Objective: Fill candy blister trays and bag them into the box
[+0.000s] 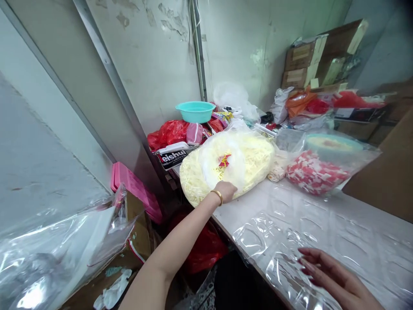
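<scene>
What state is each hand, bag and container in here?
left hand: reaching out, resting on the noodle bag
noodle bag: full, lying on the table
right hand: flat on the clear plastic sheet
clear plastic sheet: spread, wrinkled
teal basin: upright atop clutter
red-and-white bag: full

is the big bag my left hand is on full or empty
Full. The clear bag bulges with pale yellow shreds under your left hand.

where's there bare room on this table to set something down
Bare tabletop lies right of the clear plastic sheet and below the bag of red-and-white pieces. The right hand rests on that sheet. The far end is crowded: the left hand touches the bag of pale shreds.
</scene>
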### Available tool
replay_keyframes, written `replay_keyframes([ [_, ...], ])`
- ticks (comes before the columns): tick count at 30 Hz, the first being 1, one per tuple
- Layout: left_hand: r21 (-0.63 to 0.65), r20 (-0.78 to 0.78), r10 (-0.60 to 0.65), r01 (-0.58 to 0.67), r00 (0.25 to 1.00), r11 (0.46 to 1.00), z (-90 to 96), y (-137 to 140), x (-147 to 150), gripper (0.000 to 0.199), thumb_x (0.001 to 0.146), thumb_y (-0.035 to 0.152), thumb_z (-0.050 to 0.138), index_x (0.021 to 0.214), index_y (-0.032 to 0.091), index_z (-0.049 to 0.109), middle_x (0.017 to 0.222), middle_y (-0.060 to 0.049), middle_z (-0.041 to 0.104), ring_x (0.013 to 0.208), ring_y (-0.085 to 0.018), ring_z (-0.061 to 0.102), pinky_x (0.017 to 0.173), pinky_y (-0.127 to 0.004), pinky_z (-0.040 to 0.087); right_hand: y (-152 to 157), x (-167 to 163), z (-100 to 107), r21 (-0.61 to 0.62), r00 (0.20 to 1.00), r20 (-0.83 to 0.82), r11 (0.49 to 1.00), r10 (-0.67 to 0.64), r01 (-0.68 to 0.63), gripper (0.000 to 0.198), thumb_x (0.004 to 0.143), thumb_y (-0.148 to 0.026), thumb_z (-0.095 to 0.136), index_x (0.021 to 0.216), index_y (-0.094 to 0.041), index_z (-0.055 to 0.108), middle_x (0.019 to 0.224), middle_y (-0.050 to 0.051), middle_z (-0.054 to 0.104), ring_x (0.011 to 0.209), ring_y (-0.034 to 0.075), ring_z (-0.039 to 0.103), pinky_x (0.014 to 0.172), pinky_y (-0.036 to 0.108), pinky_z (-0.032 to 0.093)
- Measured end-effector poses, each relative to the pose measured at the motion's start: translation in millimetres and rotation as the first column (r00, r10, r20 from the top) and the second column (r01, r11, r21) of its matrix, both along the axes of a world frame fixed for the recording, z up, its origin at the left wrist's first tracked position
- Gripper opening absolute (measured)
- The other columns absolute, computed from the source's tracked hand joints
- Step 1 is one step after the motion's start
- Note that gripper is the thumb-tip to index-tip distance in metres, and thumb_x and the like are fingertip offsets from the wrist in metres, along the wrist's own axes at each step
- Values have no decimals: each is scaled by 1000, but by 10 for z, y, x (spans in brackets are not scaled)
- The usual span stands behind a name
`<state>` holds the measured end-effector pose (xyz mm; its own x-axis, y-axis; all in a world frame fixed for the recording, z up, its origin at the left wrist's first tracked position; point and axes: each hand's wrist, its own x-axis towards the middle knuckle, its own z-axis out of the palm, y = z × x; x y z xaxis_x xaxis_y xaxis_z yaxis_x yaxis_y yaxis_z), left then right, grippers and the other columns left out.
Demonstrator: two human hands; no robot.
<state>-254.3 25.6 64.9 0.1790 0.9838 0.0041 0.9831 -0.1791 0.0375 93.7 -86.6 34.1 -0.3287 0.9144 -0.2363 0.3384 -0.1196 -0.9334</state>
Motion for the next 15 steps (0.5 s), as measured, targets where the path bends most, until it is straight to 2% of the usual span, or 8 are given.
replay_keyframes([
  [4, 22, 121, -51, 49, 991, 999, -74, -324, -102, 37, 80, 48, 62, 103, 20, 66, 105, -12, 65, 93, -24, 64, 82, -34, 50, 297, -385, 288, 254, 987, 111, 957, 119, -144, 50, 78, -62, 57, 109, -22, 62, 111, 10, 66, 96, 26, 64, 83, 37, 55],
  [6, 212, 348, -26, -52, 937, 976, -121, -532, -224, 38, 85, 47, 56, 110, 19, 62, 111, -12, 63, 99, -22, 62, 88, -34, 49, 379, -601, 345, 352, 971, 154, 908, 185, -229, 45, 83, -58, 56, 113, -25, 59, 116, 7, 63, 97, 24, 63, 82, 37, 55],
  [7, 328, 494, -17, -168, 869, 929, -178, -653, -296, 36, 87, 45, 54, 110, 19, 61, 110, -12, 62, 99, -21, 61, 89, -34, 48, 401, -705, 343, 394, 959, 184, 878, 214, -271, 43, 84, -56, 55, 114, -26, 58, 118, 6, 62, 98, 24, 63, 81, 37, 55],
  [9, 444, 758, -32, -480, 651, 756, -384, -934, -449, 31, 90, 42, 51, 108, 19, 60, 104, -10, 63, 95, -18, 61, 87, -32, 49, 423, -902, 290, 456, 916, 262, 798, 303, -394, 39, 87, -52, 54, 117, -28, 56, 120, 5, 61, 101, 24, 61, 81, 37, 55],
  [10, 408, 850, -28, -625, 526, 665, -537, -1090, -526, 30, 90, 42, 50, 107, 19, 60, 102, -9, 63, 92, -16, 62, 85, -31, 50, 432, -999, 245, 477, 879, 304, 740, 367, -474, 37, 89, -50, 52, 119, -28, 56, 119, 5, 61, 102, 24, 60, 83, 38, 54],
  [12, 178, 965, 74, -832, 253, 525, -934, -1404, -676, 29, 90, 42, 49, 104, 18, 58, 96, -7, 63, 85, -14, 62, 80, -29, 52, 471, -1213, 131, 502, 763, 392, 576, 514, -646, 34, 93, -44, 48, 120, -25, 56, 116, 7, 62, 104, 23, 59, 89, 40, 52],
  [14, -121, 960, 280, -901, 1, 418, -1405, -1678, -816, 27, 90, 40, 47, 99, 17, 56, 88, -5, 62, 77, -12, 62, 73, -26, 52, 550, -1487, -2, 507, 616, 484, 375, 621, -776, 32, 96, -37, 43, 120, -21, 56, 114, 9, 63, 105, 23, 59, 92, 41, 50],
  [15, -223, 928, 365, -897, -76, 380, -1645, -1787, -882, 25, 90, 37, 46, 97, 16, 56, 83, -4, 62, 72, -12, 62, 68, -25, 52, 604, -1653, -74, 503, 547, 532, 278, 647, -818, 32, 97, -33, 40, 121, -19, 56, 115, 10, 63, 106, 23, 59, 93, 40, 50],
])
